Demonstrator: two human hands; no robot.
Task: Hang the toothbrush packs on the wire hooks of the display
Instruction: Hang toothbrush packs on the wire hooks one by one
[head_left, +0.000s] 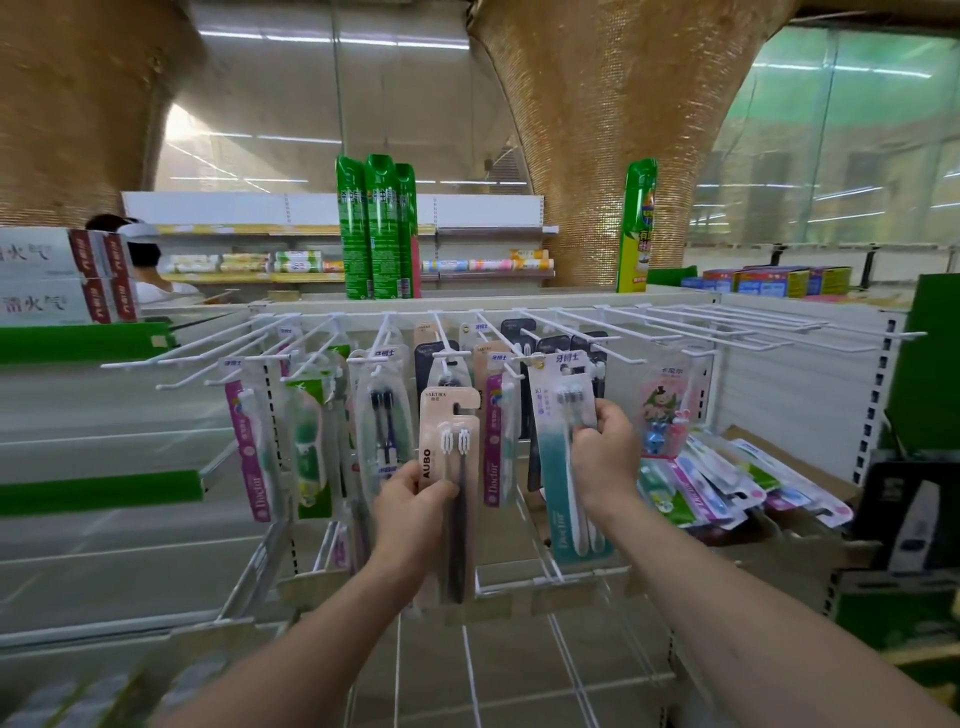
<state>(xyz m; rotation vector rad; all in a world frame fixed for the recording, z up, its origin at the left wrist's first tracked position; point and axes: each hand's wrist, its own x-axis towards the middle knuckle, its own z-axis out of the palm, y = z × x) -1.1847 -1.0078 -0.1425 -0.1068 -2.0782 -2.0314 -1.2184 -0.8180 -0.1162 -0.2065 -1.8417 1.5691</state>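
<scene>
My left hand (413, 501) grips a beige toothbrush pack (448, 431) upright, its hook slot just below a white wire hook (448, 357) that carries a dark pack. To the right, my right hand (605, 452) pinches a teal and white toothbrush pack (558, 467). The top of that pack sits on the tip of another wire hook (524, 358). Several packs hang along the rail: pink (249, 447), green (309, 441) and clear (382, 415) ones. A pile of loose packs (727, 483) lies on the shelf at the right.
Bare white hooks (727, 325) stretch to the right and some to the left (171, 358). Green spray cans (376, 228) stand on top of the display, another (636, 228) further right. Wire shelf dividers (519, 649) lie below. A person (140, 260) stands behind at the left.
</scene>
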